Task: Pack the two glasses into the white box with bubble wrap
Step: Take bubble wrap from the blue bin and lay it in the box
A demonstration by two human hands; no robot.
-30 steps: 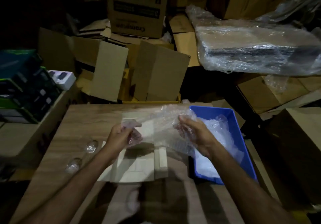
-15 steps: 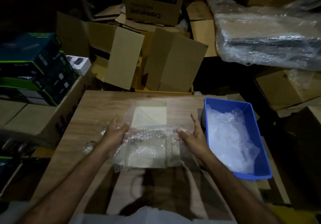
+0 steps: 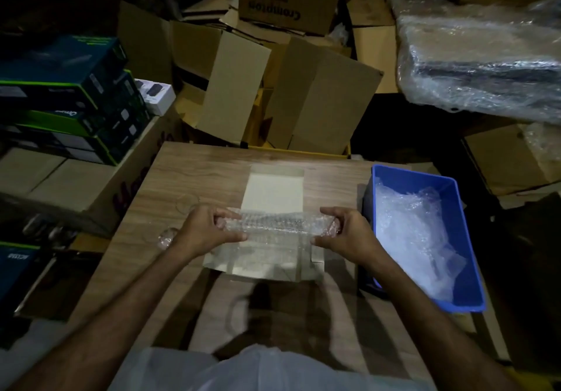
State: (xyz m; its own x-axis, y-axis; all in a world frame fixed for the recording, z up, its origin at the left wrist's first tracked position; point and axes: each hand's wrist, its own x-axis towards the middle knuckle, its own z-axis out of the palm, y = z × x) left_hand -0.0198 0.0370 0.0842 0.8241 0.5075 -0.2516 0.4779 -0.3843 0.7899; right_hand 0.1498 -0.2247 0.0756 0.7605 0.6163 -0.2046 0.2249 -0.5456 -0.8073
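Observation:
A sheet of bubble wrap (image 3: 274,226) is rolled or folded into a long band above the flattened white box (image 3: 273,191) on the wooden table (image 3: 194,172). My left hand (image 3: 209,231) grips the band's left end and my right hand (image 3: 343,232) grips its right end, fingers curled round it. One clear glass (image 3: 165,237) lies on the table just left of my left wrist. A second glass (image 3: 185,204) shows only faintly beyond my left hand.
A blue plastic bin (image 3: 455,196) holding more bubble wrap (image 3: 416,238) stands at the table's right edge. Open cardboard boxes (image 3: 303,102) crowd the far side. Stacked dark product boxes (image 3: 66,99) stand at the left, a plastic-wrapped bundle (image 3: 479,65) at the upper right.
The bubble wrap came down from mid-air onto the white box and has been gathered from a spread sheet into a narrow band between both hands. The camera view tilted downward.

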